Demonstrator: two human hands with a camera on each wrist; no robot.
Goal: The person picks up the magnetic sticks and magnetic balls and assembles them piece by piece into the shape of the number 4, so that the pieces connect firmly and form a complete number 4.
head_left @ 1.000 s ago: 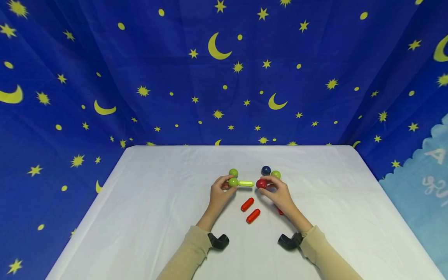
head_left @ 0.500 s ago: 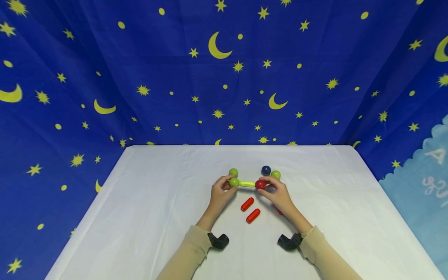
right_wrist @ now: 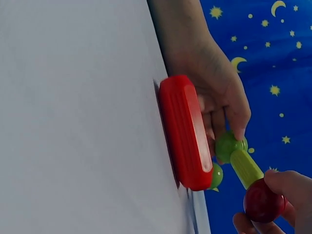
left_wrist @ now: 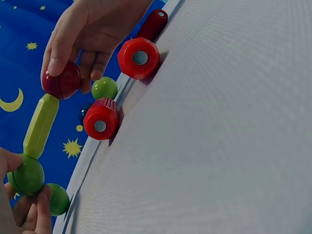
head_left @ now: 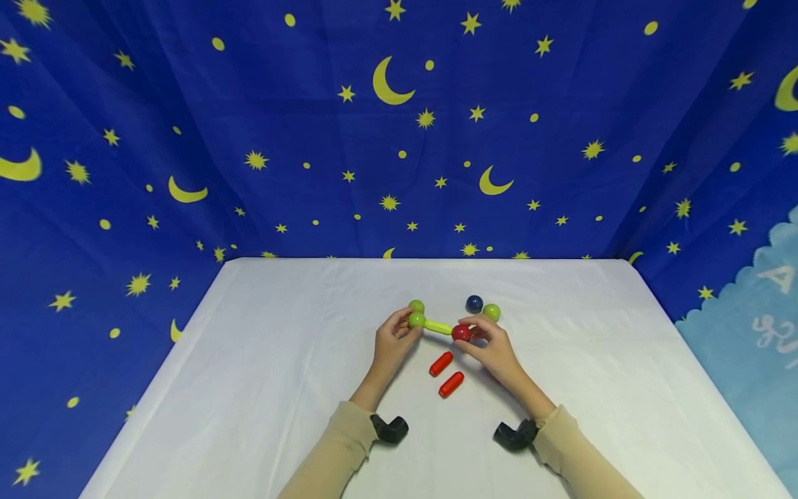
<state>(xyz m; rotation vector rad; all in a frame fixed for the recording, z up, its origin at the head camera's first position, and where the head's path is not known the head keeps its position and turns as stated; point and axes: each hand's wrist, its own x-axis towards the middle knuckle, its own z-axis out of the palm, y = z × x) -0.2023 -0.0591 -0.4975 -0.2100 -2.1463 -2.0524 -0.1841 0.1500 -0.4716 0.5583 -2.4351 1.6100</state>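
Note:
My left hand point(head_left: 393, 341) pinches a green ball point(head_left: 417, 319) between thumb and fingers. From that ball a yellow-green ribbed rod point(head_left: 438, 327) runs to a red ball point(head_left: 461, 333), which my right hand point(head_left: 494, 348) pinches. Ball, rod and ball form one joined piece, held over the table and tilted slightly down toward the right. In the left wrist view the rod point(left_wrist: 41, 126) meets both the green ball point(left_wrist: 27, 174) and the red ball point(left_wrist: 61, 83). The right wrist view also has the red ball point(right_wrist: 263, 200) between thumb and fingers.
Two red rods point(head_left: 440, 364) lie on the white table point(head_left: 280, 388) in front of the hands; a third red rod point(left_wrist: 154, 25) shows in the left wrist view. Behind stand a green ball point(head_left: 416, 305), a dark blue ball point(head_left: 474, 303) and another green ball point(head_left: 492, 312). A starry curtain point(head_left: 312, 125) surrounds the table.
My right hand has brought the red ball left onto the rod's free end, closing the gap. Since then the joined piece has tilted, its red end lower.

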